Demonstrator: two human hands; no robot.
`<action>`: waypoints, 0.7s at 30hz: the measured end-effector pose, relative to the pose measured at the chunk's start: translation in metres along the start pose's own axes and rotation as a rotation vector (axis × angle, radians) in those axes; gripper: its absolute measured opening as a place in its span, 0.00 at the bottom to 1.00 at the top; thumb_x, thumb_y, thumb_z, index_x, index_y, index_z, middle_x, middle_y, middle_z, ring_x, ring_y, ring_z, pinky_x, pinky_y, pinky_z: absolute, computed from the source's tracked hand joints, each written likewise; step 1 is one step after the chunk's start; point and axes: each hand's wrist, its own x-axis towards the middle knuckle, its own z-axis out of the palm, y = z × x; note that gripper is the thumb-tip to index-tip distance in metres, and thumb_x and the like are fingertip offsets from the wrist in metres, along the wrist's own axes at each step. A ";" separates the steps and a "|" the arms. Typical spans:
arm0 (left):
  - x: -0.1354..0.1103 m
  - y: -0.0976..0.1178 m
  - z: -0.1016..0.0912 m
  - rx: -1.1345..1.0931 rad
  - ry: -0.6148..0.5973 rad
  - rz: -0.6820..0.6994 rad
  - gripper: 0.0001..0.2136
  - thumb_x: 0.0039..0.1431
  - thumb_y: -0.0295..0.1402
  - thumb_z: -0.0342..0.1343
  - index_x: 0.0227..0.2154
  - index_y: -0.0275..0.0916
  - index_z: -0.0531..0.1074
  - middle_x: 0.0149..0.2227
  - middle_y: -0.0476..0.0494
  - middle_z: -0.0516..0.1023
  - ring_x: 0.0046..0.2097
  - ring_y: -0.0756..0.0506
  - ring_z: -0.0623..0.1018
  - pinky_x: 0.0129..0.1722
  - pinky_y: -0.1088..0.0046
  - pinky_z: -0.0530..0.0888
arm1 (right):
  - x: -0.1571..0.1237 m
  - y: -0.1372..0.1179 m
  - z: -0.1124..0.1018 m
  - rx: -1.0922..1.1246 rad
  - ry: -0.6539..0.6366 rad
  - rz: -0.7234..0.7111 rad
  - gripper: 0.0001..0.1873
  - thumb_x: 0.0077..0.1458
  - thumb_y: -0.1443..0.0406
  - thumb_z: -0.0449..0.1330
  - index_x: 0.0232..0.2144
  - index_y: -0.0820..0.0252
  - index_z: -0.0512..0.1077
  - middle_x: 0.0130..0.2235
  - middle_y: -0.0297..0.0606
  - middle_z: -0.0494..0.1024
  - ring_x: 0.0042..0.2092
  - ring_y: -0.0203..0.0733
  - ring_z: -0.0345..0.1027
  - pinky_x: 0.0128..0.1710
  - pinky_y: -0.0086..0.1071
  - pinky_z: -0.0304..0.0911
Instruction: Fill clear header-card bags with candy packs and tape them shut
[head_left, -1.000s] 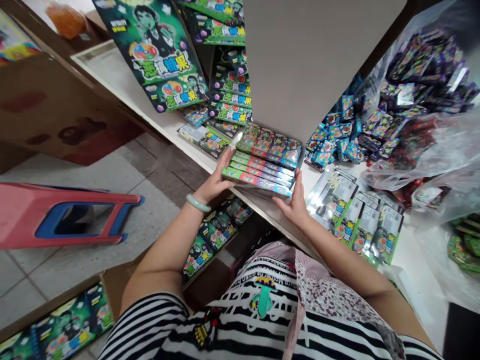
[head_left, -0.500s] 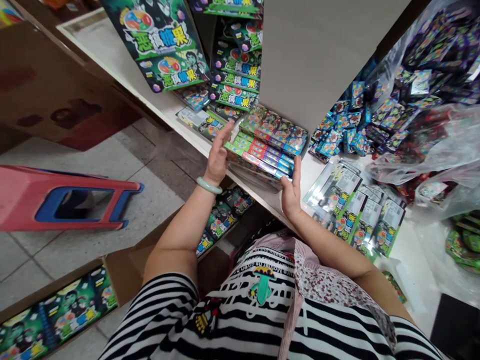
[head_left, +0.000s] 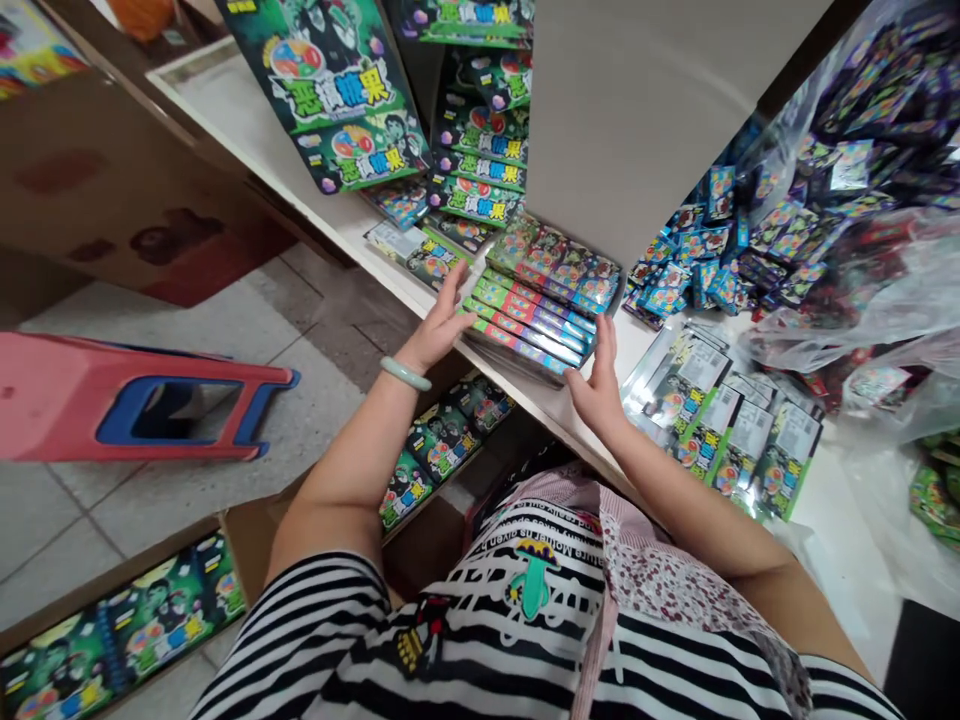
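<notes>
On the white table, at the front edge, stands a display box (head_left: pixel 551 215) with its tall grey lid (head_left: pixel 637 120) raised. Inside are rows of small candy packs (head_left: pixel 536 322) with green, red, purple and blue edges; the back row shows its printed fronts. My left hand (head_left: pixel 439 328), with a pale bangle on the wrist, is at the box's left end, fingers stretched out and thumb by the front packs. At the right end, my right hand (head_left: pixel 596 380) has its fingers extended upward and its thumb at the front corner. Neither hand wraps around anything.
Stacked printed boxes (head_left: pixel 480 160) stand behind, left of the lid. Flat printed packages (head_left: pixel 720 420) and heaps of wrapped candies (head_left: pixel 697 250) lie to the right. A red-and-blue stool (head_left: pixel 75 395) and a carton of printed boxes (head_left: pixel 165 620) are on the floor at left.
My left hand has shifted outward from the packs, its thumb now pointing at them. My right hand has lowered slightly along the right end. The front packs lean back closer together.
</notes>
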 end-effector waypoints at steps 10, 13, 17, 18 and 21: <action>0.046 0.097 0.038 0.566 -0.158 0.189 0.23 0.70 0.40 0.42 0.63 0.36 0.61 0.67 0.34 0.62 0.70 0.35 0.58 0.69 0.48 0.55 | 0.072 -0.031 -0.035 -0.594 -0.474 -0.274 0.22 0.67 0.65 0.47 0.56 0.66 0.73 0.67 0.51 0.65 0.67 0.57 0.56 0.65 0.52 0.54; 0.050 0.099 0.048 0.683 -0.185 0.180 0.20 0.69 0.37 0.44 0.58 0.33 0.67 0.60 0.31 0.70 0.65 0.34 0.65 0.66 0.48 0.59 | 0.087 -0.039 -0.039 -0.547 -0.507 -0.294 0.21 0.66 0.65 0.48 0.53 0.64 0.75 0.60 0.49 0.74 0.61 0.54 0.66 0.62 0.48 0.59; 0.051 0.094 0.046 0.724 -0.151 0.218 0.15 0.68 0.35 0.45 0.51 0.36 0.71 0.50 0.34 0.75 0.55 0.36 0.70 0.59 0.52 0.66 | 0.135 -0.037 -0.040 -0.460 -0.421 -0.195 0.21 0.66 0.67 0.48 0.55 0.64 0.73 0.55 0.46 0.78 0.57 0.48 0.71 0.57 0.38 0.64; 0.053 0.094 0.044 0.732 -0.159 0.219 0.14 0.68 0.34 0.46 0.49 0.37 0.72 0.48 0.35 0.75 0.53 0.36 0.71 0.57 0.52 0.67 | 0.149 -0.034 -0.038 -0.485 -0.423 -0.157 0.22 0.66 0.67 0.48 0.56 0.64 0.72 0.57 0.47 0.77 0.58 0.49 0.70 0.58 0.38 0.63; 0.060 0.094 0.037 0.748 -0.235 0.236 0.12 0.67 0.33 0.46 0.46 0.37 0.72 0.45 0.35 0.75 0.50 0.36 0.71 0.54 0.53 0.69 | 0.182 -0.025 -0.026 -0.575 -0.565 -0.024 0.22 0.65 0.62 0.52 0.57 0.65 0.71 0.57 0.50 0.76 0.58 0.54 0.70 0.57 0.41 0.64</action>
